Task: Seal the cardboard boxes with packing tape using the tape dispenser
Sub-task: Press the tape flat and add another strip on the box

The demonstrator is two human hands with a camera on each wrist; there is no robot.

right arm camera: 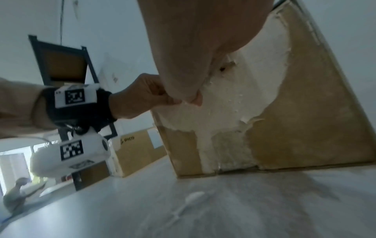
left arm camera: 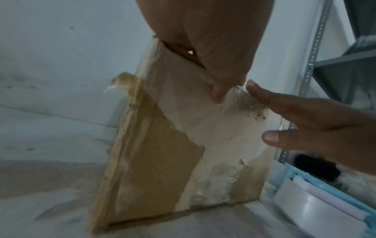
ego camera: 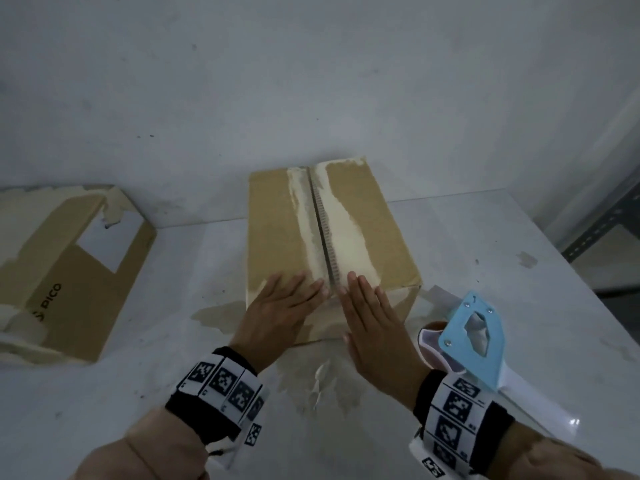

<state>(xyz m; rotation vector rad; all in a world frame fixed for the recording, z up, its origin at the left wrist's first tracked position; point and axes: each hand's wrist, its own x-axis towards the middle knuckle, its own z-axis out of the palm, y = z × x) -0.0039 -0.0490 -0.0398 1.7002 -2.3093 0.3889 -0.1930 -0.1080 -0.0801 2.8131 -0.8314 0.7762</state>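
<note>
A brown cardboard box (ego camera: 277,216) with torn pale patches stands at the table's middle, its two top flaps meeting at an untaped centre seam (ego camera: 322,223). My left hand (ego camera: 287,303) lies flat on the left flap at the box's near edge, fingers straight. Beside it my right hand (ego camera: 367,306) rests flat on the right flap, across the seam. The blue tape dispenser (ego camera: 474,337) lies on the table just right of my right hand, untouched. In the wrist views the box's torn near face (left arm camera: 154,161) (right arm camera: 305,128) fills the frame under each palm.
A second cardboard box (ego camera: 62,271) marked PICO lies at the left of the white table (ego camera: 519,254). A wall stands close behind. Grey metal shelving (ego camera: 602,223) is off the table's right edge. Tape scraps (ego camera: 320,379) lie near the front.
</note>
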